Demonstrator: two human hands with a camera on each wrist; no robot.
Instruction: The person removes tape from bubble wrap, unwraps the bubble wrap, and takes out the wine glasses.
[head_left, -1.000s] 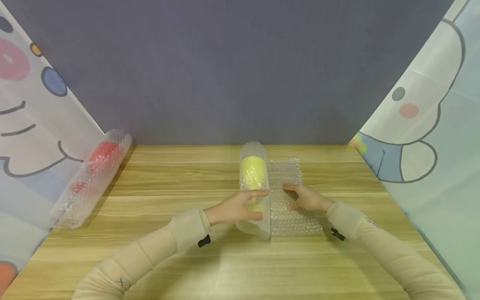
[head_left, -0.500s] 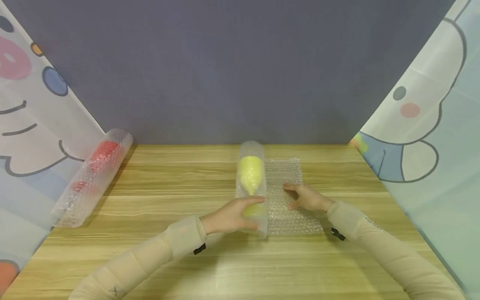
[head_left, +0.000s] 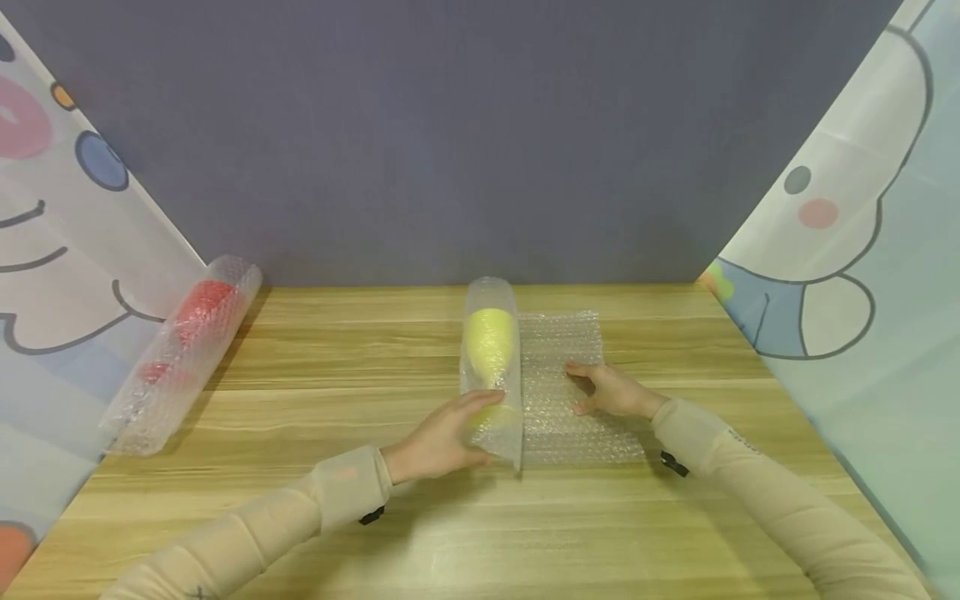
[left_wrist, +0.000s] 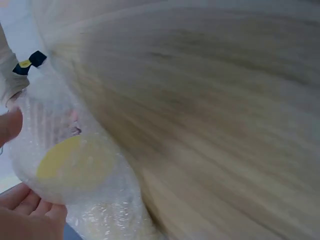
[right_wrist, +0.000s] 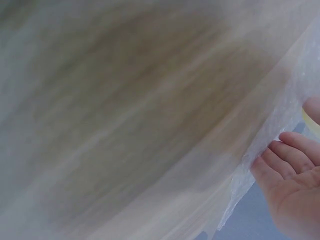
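Note:
In the head view, a yellow goblet-shaped thing [head_left: 491,337] lies inside a roll of bubble wrap [head_left: 490,292]. A flat stretch of the bubble wrap sheet [head_left: 555,342] runs out to the roll's right. My left hand [head_left: 442,437] lies across the near part of the roll, fingers spread and relaxed; in the left wrist view its fingers [left_wrist: 37,207] touch the wrap and the yellow end [left_wrist: 80,159] shows through. My right hand [head_left: 618,392] rests on the flat sheet's right part. Its fingers [right_wrist: 287,157] look nearly straight in the right wrist view.
A second bubble wrap roll [head_left: 180,358] with a red thing inside leans against the printed left panel [head_left: 45,292]. A dark grey panel [head_left: 465,150] stands behind the wooden table [head_left: 360,333]. Another printed panel [head_left: 847,250] bounds the right side.
The roll with the yellow thing has shifted left together with my left hand, and a wider stretch of flat sheet shows. My right hand has stayed nearly in place.

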